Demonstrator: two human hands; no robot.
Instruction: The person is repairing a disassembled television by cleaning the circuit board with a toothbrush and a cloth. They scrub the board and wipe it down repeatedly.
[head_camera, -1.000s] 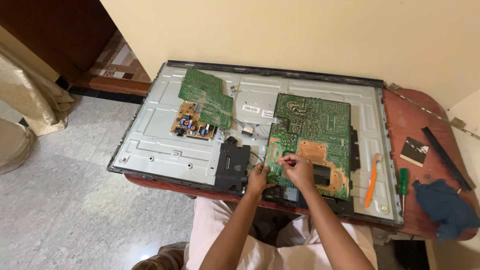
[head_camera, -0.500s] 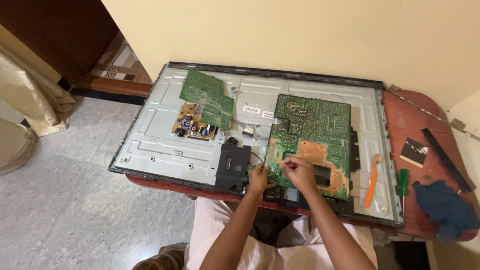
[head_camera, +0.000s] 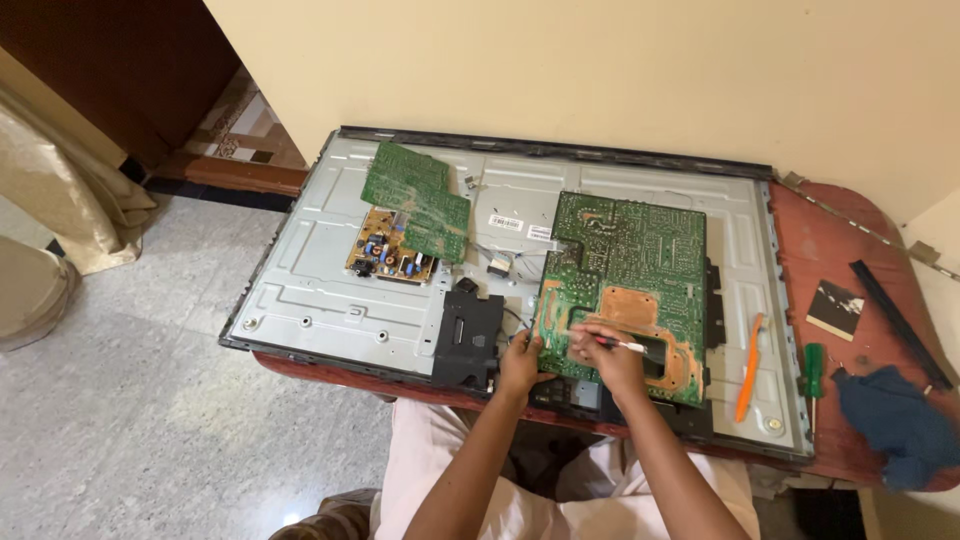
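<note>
Barely any change in the head view from a second ago: the left hand (head_camera: 522, 362) still pinches the lower left edge of the large green circuit board (head_camera: 625, 275), low and right of centre. The right hand (head_camera: 606, 352) stays closed around a thin white-tipped tool (head_camera: 622, 345) on the board's copper patch, so the probing simply carries on.

One head-worn camera looks steeply down and forward from above the seated person's lap, facing the wall. It stands fairly far back, taking in the whole opened television panel (head_camera: 350, 300), the red table (head_camera: 850, 250), and probably a doorway at left.
</note>
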